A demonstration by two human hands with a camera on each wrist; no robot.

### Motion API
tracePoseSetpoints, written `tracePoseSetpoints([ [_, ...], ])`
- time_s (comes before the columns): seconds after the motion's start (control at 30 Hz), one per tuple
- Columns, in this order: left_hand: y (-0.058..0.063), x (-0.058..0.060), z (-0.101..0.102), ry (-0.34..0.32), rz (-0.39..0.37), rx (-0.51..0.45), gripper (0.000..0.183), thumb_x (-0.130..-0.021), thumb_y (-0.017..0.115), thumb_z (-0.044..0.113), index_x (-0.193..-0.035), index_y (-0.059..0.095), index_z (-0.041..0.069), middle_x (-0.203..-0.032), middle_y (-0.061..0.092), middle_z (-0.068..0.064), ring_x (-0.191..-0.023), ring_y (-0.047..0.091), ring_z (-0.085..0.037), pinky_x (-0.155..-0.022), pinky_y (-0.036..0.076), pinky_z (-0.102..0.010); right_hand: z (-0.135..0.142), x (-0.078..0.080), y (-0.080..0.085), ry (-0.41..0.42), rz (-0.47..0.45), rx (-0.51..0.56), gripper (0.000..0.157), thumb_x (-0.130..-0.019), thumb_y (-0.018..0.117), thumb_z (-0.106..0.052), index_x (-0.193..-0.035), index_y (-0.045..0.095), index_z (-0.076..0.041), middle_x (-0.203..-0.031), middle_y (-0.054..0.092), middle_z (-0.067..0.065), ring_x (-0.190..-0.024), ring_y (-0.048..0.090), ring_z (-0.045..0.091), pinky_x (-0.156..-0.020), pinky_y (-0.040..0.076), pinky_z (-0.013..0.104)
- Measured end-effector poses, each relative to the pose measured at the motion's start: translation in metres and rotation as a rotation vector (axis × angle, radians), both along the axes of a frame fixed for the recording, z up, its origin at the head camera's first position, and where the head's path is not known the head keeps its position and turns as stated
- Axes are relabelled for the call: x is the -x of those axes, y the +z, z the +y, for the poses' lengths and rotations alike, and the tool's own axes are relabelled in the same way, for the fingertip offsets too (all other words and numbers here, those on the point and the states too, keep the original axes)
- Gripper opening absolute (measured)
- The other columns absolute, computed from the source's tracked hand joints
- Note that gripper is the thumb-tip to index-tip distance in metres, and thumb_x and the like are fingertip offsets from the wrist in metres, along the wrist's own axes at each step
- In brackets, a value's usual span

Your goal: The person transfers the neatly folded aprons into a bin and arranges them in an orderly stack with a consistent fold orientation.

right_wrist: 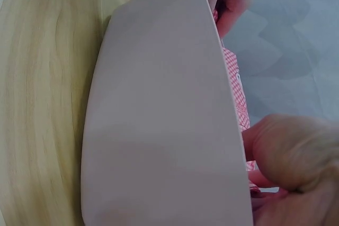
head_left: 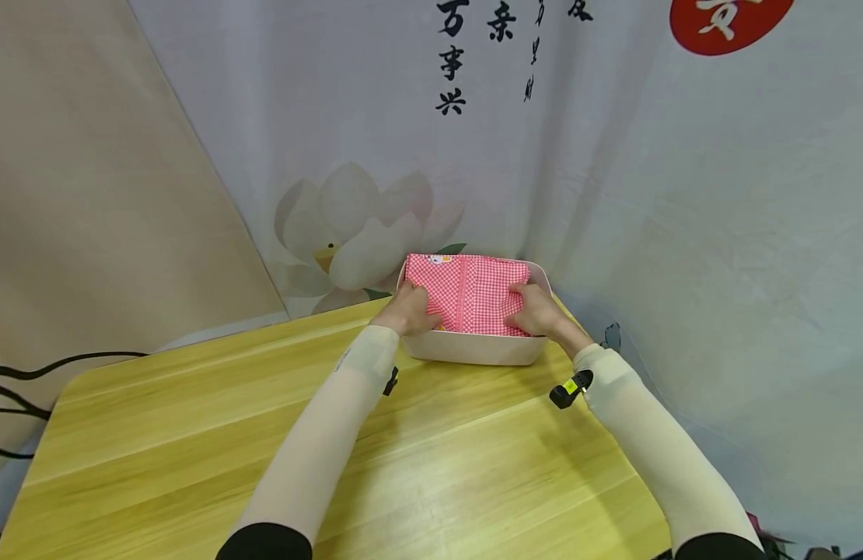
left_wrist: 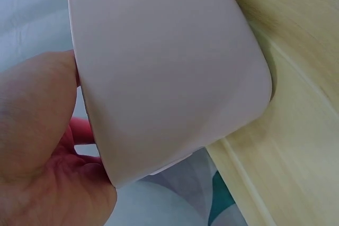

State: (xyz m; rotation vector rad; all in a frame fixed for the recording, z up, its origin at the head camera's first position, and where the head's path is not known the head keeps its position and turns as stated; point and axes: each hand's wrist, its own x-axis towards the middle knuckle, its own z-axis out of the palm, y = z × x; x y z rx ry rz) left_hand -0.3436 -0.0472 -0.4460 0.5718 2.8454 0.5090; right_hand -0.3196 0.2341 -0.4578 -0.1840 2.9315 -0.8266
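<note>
A folded red-and-white checked cloth (head_left: 466,292) lies in a pale pink storage bin (head_left: 473,350), with a seam-like strip running down it and a small printed figure near its back edge. At the cloth's left side, my left hand (head_left: 406,309) grips it, thumb over the top. My right hand (head_left: 539,311) holds the right side, thumb and fingers spread on the fabric. In the right wrist view the right hand (right_wrist: 296,168) reaches over the bin's rim, and its fingertips are partly hidden. The left wrist view shows the left hand (left_wrist: 47,146) at the rim near a corner.
The bin stands at the far end of a wooden table (head_left: 263,420), close to a white curtain (head_left: 578,155) with printed flowers and characters. Black cables (head_left: 26,389) hang past the table's left edge. A beige panel (head_left: 124,194) rises on the left.
</note>
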Motion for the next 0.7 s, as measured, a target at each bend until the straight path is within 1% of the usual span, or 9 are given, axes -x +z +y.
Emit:
tracePoseSetpoints([
  [0.07, 0.0, 0.0, 0.0, -0.001, 0.005, -0.004, 0.039, -0.11, 0.072, 0.031, -0.082, 0.06, 0.006, -0.111, 0.06, -0.014, -0.115, 0.054, -0.029, -0.101, 0.056, -0.045, 0.0, 0.0, 0.001, 0.008, -0.009, -0.007, 0.077, -0.099, 0.081, -0.008, -0.163, 0.045, 0.015, -0.166, 0.052, 0.037, -0.158, 0.052, 0.05, -0.136, 0.04, 0.06],
  [0.2, 0.001, 0.0, -0.002, -0.008, 0.028, 0.004, 0.045, -0.108, 0.074, 0.031, -0.071, 0.059, 0.008, -0.099, 0.06, -0.014, -0.11, 0.056, -0.029, -0.097, 0.057, -0.043, 0.001, -0.002, 0.003, 0.032, -0.018, -0.026, 0.077, -0.1, 0.079, -0.01, -0.163, 0.044, 0.015, -0.164, 0.054, 0.038, -0.155, 0.054, 0.05, -0.134, 0.043, 0.06],
  [0.27, 0.003, -0.001, -0.003, -0.012, 0.026, 0.005, 0.047, -0.107, 0.073, 0.031, -0.069, 0.058, 0.009, -0.108, 0.066, -0.022, -0.114, 0.06, -0.033, -0.098, 0.06, -0.044, 0.002, -0.002, 0.004, 0.053, 0.003, -0.037, 0.075, -0.1, 0.079, -0.009, -0.161, 0.046, 0.017, -0.161, 0.056, 0.039, -0.152, 0.057, 0.051, -0.132, 0.045, 0.061],
  [0.37, 0.004, -0.003, -0.004, -0.031, 0.028, 0.013, 0.045, -0.109, 0.072, 0.032, -0.074, 0.062, 0.005, -0.134, 0.068, -0.034, -0.142, 0.06, -0.043, -0.112, 0.06, -0.049, 0.003, -0.005, 0.007, 0.07, 0.069, -0.049, 0.069, -0.099, 0.078, -0.01, -0.155, 0.051, 0.019, -0.153, 0.061, 0.041, -0.143, 0.063, 0.052, -0.127, 0.05, 0.061],
  [0.4, 0.004, -0.004, -0.005, -0.044, 0.032, 0.016, 0.044, -0.109, 0.072, 0.032, -0.078, 0.065, 0.003, -0.138, 0.069, -0.036, -0.148, 0.057, -0.045, -0.117, 0.058, -0.051, 0.003, -0.006, 0.007, 0.072, 0.094, -0.055, 0.068, -0.099, 0.077, -0.01, -0.154, 0.052, 0.02, -0.151, 0.062, 0.041, -0.141, 0.063, 0.053, -0.126, 0.051, 0.062],
  [0.43, 0.006, -0.006, -0.006, -0.05, 0.026, 0.009, 0.042, -0.111, 0.071, 0.032, -0.085, 0.068, -0.001, -0.15, 0.064, -0.037, -0.159, 0.049, -0.046, -0.127, 0.052, -0.052, 0.003, -0.008, 0.009, 0.067, 0.111, -0.054, 0.067, -0.099, 0.077, -0.011, -0.154, 0.053, 0.019, -0.151, 0.062, 0.041, -0.14, 0.063, 0.053, -0.125, 0.051, 0.063],
  [0.53, 0.005, -0.007, -0.009, -0.082, 0.043, -0.009, 0.047, -0.112, 0.07, 0.034, -0.125, 0.073, -0.012, -0.165, 0.056, -0.033, -0.171, 0.035, -0.044, -0.14, 0.038, -0.053, 0.004, -0.013, 0.011, 0.042, 0.134, -0.05, 0.069, -0.103, 0.075, -0.015, -0.158, 0.049, 0.017, -0.158, 0.054, 0.041, -0.146, 0.058, 0.054, -0.126, 0.049, 0.066],
  [0.63, 0.004, -0.008, -0.014, -0.096, 0.065, -0.049, 0.066, -0.113, 0.07, 0.036, -0.158, 0.055, -0.011, -0.181, 0.036, -0.029, -0.174, 0.029, -0.042, -0.143, 0.031, -0.054, 0.004, -0.018, 0.012, 0.021, 0.142, -0.043, 0.072, -0.105, 0.074, -0.017, -0.162, 0.046, 0.015, -0.167, 0.046, 0.04, -0.154, 0.051, 0.055, -0.129, 0.046, 0.068],
  [0.7, 0.003, -0.008, -0.017, -0.098, 0.08, -0.069, 0.075, -0.113, 0.069, 0.038, -0.167, 0.046, -0.007, -0.184, 0.032, -0.026, -0.175, 0.028, -0.04, -0.143, 0.031, -0.054, 0.005, -0.02, 0.012, 0.016, 0.158, -0.049, 0.072, -0.105, 0.075, -0.018, -0.162, 0.046, 0.015, -0.17, 0.043, 0.04, -0.157, 0.048, 0.055, -0.131, 0.044, 0.069],
])
